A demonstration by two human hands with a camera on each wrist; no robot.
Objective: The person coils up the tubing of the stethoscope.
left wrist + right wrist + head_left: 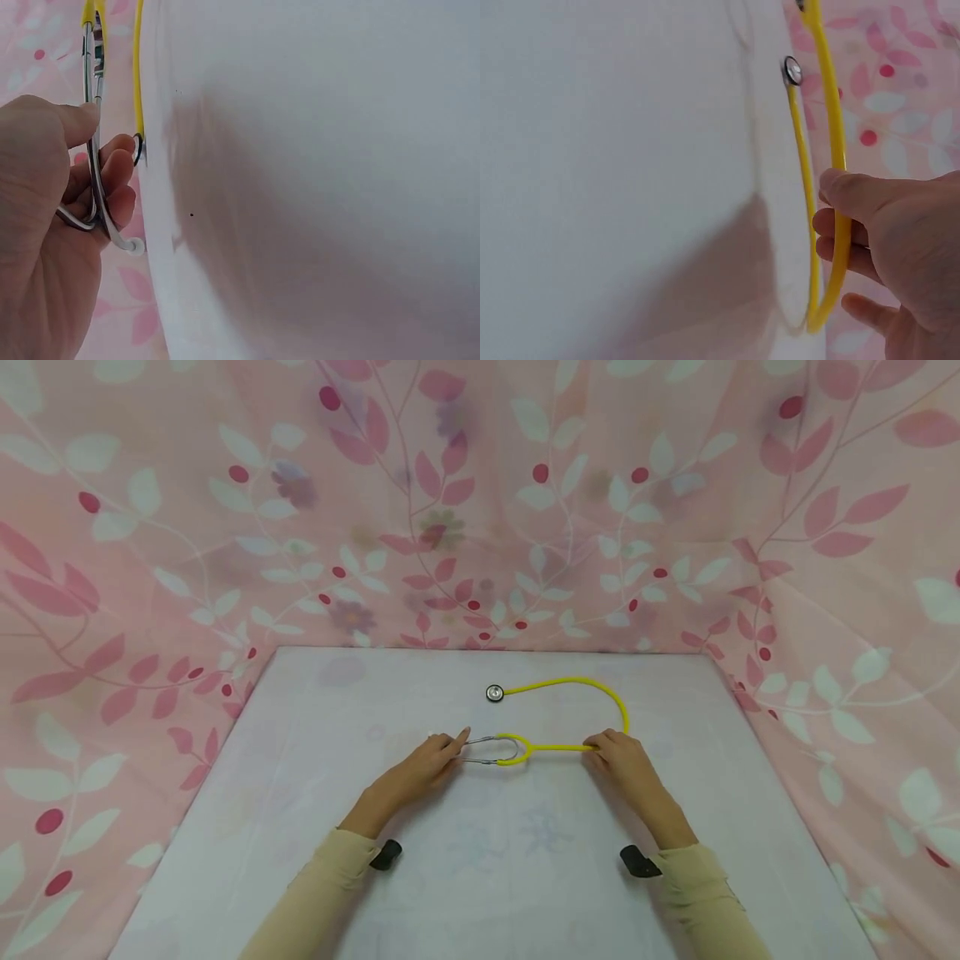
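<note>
A yellow stethoscope (558, 747) stretches between the two hands above the white table. My left hand (435, 760) grips its metal ear tubes; in the left wrist view the thumb lies across the tubes (88, 67) and a clear eartip (136, 246) pokes out below the fingers. My right hand (624, 764) pinches the yellow tubing (835, 120) between thumb and fingers, right of the Y-shaped fork. From there the tubing bends back in a loop toward the far side. At its end, the round silver chest piece (494, 693) lies near the table's back edge, face up.
The white tabletop (510, 877) spreads under both arms. Pink leaf-patterned cloth (480, 510) hangs behind the table and along its left and right sides. A black wrist device (386, 855) shows at the left cuff, another (641, 862) at the right.
</note>
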